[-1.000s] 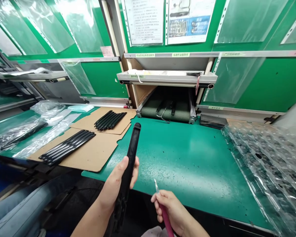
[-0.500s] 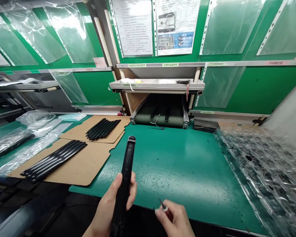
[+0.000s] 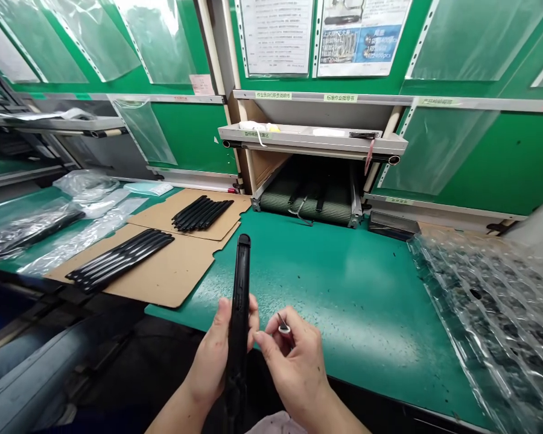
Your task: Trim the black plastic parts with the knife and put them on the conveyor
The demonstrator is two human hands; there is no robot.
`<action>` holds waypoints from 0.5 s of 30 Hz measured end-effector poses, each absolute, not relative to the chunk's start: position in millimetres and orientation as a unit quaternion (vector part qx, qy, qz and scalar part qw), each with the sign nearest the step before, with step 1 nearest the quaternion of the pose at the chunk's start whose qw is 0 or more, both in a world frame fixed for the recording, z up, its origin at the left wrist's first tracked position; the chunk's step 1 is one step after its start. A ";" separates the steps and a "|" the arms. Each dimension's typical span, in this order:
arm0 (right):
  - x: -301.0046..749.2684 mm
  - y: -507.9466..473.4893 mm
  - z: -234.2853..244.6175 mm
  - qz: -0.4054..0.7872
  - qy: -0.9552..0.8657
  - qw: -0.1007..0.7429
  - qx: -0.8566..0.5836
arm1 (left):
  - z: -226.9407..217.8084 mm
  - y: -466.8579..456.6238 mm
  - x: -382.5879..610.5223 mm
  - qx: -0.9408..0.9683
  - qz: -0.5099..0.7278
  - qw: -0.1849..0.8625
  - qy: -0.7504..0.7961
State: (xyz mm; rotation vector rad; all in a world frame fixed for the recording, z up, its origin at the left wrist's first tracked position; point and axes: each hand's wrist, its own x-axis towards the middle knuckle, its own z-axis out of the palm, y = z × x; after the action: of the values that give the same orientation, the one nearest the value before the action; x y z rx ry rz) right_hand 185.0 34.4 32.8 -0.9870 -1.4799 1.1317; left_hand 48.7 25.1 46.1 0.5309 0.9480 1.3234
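Observation:
My left hand (image 3: pixel 217 355) is closed round a long black plastic strip (image 3: pixel 241 283) that points away from me over the front edge of the green mat (image 3: pixel 344 295). My right hand (image 3: pixel 294 361) sits right beside it, fingers curled round a small pen-like tool (image 3: pixel 283 325) whose tip sticks up between the fingers. The right forefinger touches the side of the strip. Two stacks of similar black strips lie on cardboard sheets to the left: a near stack (image 3: pixel 117 260) and a far stack (image 3: pixel 201 214).
A clear blister tray (image 3: pixel 493 313) covers the right side of the bench. Plastic bags (image 3: pixel 49 223) with more black parts lie at far left. A conveyor mouth (image 3: pixel 310 199) with a shelf (image 3: pixel 312 141) above it sits at the back centre. Green panels with documents stand behind.
My right hand has come up and leftward to the strip, and the tool is now tucked into the fingers. The strip stands a little more upright in my left hand.

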 end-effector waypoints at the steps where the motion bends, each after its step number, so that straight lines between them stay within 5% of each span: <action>1: 181.6 35.4 33.6 0.468 -0.610 0.494 -0.406 | 43.9 24.1 49.0 0.227 0.585 0.658 0.416; 10: 148.1 40.0 32.1 0.288 -0.684 0.556 -0.375 | 26.1 10.6 40.7 0.307 0.578 0.530 0.540; 15: 150.2 50.6 24.5 0.321 -0.634 0.565 -0.420 | 33.8 6.0 32.8 0.282 0.586 0.602 0.463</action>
State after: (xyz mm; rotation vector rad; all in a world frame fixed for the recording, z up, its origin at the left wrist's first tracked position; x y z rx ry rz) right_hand 150.2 50.6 24.5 -0.9874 -1.4907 0.7554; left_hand 32.8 6.0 33.8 0.6536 1.0732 1.3572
